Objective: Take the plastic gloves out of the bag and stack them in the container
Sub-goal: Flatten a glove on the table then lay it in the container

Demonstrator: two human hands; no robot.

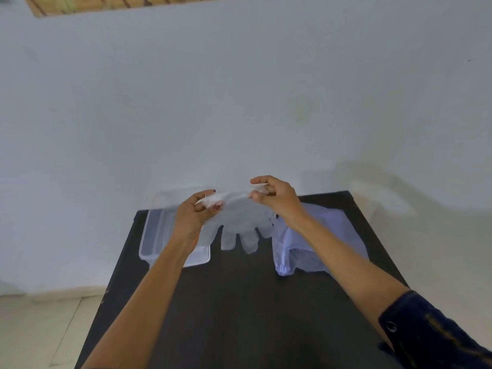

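You face a dark table (239,302) set against a plain pale wall (239,102), with light floor tiles (48,328) at its left and a wooden strip (106,2) above.

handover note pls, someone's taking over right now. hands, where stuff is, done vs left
Left hand: pinching one corner of a clear plastic glove at its cuff.
Right hand: pinching the other cuff corner. The glove hangs spread between both hands, its finger parts pointing down, above the dark table.
Container: clear, open, far left of the table, partly behind the left forearm. Can't tell whether any gloves are inside.
Bag: pale plastic, far right of the table, under the right forearm; contents unclear.
Done: this glove is out of the bag.
Left: lay it in the container, then carry on with any remaining.
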